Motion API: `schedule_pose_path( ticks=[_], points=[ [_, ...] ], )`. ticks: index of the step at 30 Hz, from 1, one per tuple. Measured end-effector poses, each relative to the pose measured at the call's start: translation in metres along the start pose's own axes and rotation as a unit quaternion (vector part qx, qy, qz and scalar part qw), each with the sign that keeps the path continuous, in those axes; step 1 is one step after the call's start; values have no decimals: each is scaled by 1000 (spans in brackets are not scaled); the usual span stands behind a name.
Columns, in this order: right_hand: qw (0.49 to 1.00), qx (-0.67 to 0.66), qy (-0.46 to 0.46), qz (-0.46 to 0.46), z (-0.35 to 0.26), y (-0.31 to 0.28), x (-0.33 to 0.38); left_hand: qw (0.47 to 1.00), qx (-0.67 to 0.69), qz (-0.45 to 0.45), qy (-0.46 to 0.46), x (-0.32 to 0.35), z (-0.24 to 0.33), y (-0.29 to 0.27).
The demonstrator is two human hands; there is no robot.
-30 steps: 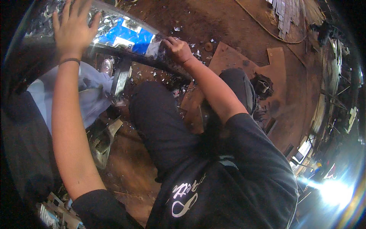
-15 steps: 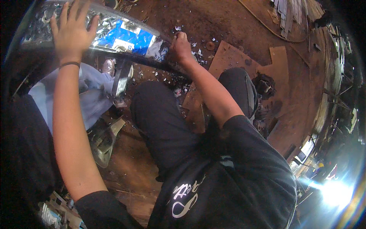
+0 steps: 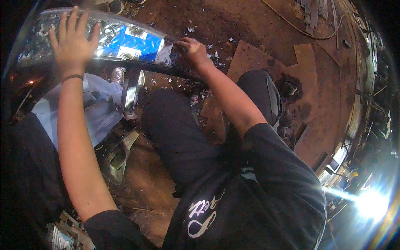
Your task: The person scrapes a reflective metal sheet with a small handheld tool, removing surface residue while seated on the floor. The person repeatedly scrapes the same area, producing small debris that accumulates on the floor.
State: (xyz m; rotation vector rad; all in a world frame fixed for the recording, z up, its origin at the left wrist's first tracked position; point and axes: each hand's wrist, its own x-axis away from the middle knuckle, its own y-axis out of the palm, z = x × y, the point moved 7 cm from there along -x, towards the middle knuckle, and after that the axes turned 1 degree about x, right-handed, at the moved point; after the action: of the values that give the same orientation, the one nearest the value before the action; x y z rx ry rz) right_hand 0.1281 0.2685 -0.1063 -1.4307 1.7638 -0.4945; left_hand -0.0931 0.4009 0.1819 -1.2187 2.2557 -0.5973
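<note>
My left hand (image 3: pixel 73 43) lies flat on the shiny sheet (image 3: pixel 112 37) at eleven o'clock, fingers spread wide and holding nothing. My right hand (image 3: pixel 191 52) is at twelve o'clock, fingers curled narrow at the sheet's right end by its blue and white label (image 3: pixel 133 43); I cannot tell whether they pinch anything. The sheet stretches between both hands, above my knees. Pale flakes (image 3: pixel 200 81) dot the brown ground (image 3: pixel 258 25) just below my right hand. A cardboard piece (image 3: pixel 250 58) lies at one o'clock
</note>
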Motion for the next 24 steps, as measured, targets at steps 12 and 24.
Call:
schedule_pose_path(
  ticks=[12,24],
  points=[
    [960,-52,273,-22,11,22,-1,1000,-12,-3,-1,7,-4,8],
    [847,-372,369,86,80,38,34,1000,3,3,1,-2,1,-5]
  ],
)
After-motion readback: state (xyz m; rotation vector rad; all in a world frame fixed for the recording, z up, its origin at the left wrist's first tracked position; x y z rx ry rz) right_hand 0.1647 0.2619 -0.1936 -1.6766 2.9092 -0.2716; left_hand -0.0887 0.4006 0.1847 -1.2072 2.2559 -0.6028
